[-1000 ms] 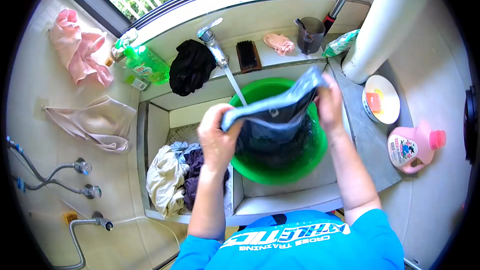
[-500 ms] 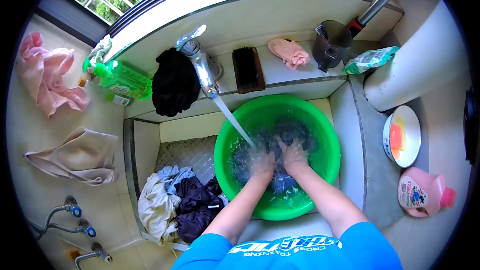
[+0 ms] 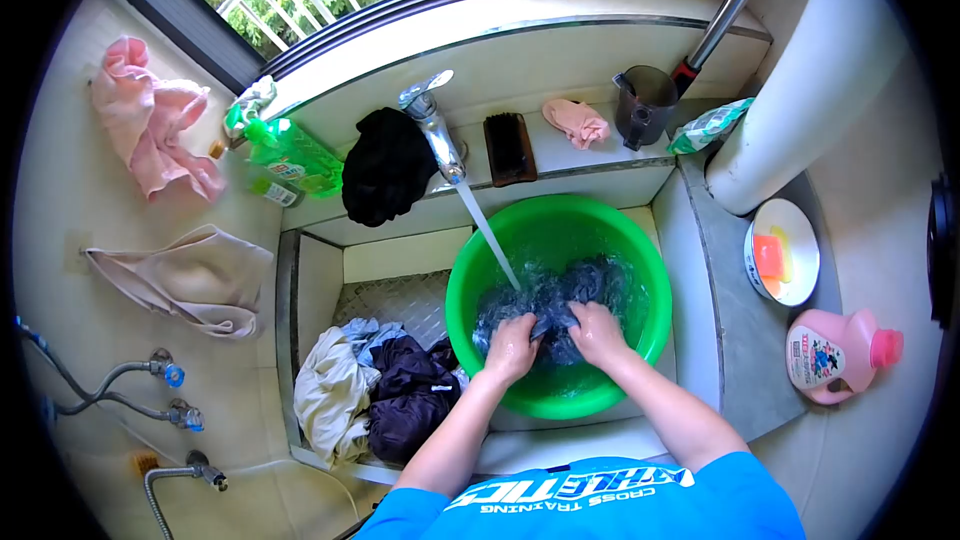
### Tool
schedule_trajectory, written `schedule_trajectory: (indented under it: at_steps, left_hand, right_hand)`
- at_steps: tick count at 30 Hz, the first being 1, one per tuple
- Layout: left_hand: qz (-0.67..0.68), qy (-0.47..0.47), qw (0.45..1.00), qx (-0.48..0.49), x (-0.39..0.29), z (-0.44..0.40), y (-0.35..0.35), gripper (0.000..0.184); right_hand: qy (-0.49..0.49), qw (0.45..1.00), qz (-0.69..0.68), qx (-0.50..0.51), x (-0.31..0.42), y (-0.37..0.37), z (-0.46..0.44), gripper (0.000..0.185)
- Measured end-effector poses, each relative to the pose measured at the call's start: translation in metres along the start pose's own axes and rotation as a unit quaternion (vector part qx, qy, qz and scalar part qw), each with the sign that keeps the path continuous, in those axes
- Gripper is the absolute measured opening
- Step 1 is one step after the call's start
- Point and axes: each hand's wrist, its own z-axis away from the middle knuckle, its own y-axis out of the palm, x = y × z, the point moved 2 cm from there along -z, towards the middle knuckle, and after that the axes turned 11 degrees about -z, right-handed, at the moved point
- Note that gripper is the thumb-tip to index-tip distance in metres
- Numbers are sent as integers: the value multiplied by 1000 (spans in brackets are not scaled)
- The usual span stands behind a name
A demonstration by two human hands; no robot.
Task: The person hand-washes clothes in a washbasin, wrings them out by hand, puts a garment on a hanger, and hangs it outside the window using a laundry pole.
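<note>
A dark blue-grey garment (image 3: 552, 302) lies bunched and wet in the water of a green basin (image 3: 655, 270). My left hand (image 3: 513, 348) is closed on its near left part, with a fold showing beside the thumb. On the right, my right hand (image 3: 597, 333) grips the same cloth, fingertips partly hidden in it. Both hands are at the water's surface, a short gap apart. Water runs from the chrome faucet (image 3: 436, 135) into the basin, just beyond my left hand.
Left of the basin, a cream garment (image 3: 332, 395) and a dark purple garment (image 3: 412, 395) lie in the sink. The ledge holds a black cloth (image 3: 385, 168), a scrub brush (image 3: 509, 150) and a dark jug (image 3: 645, 108). A soap bowl (image 3: 800, 275) and pink detergent bottle (image 3: 835, 355) stand right.
Both hands have risen from deeper in the water and drawn nearer to me, closing on the garment. The camera view has shifted slightly.
</note>
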Motion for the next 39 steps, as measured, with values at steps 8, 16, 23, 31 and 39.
schedule_trajectory:
  at_steps: [8,16,23,31,39]
  left_hand:
    - [216,11,961,-175,-76,35,-148,13]
    - [227,69,879,-413,-103,51,-227,12]
    - [127,-56,962,-236,-13,-1,-69,16]
    - [-196,-127,952,196,-29,-24,23,62]
    - [-148,-68,966,199,-11,-60,7,72]
  right_hand:
    - [-158,881,-446,24,121,-87,13,17]
    - [-215,746,-627,-55,163,-156,20,26]
    - [-80,957,-137,-243,18,-59,-11,30]
    - [49,998,-2,-27,-37,26,-33,59]
    - [156,977,107,96,-29,11,-73,69]
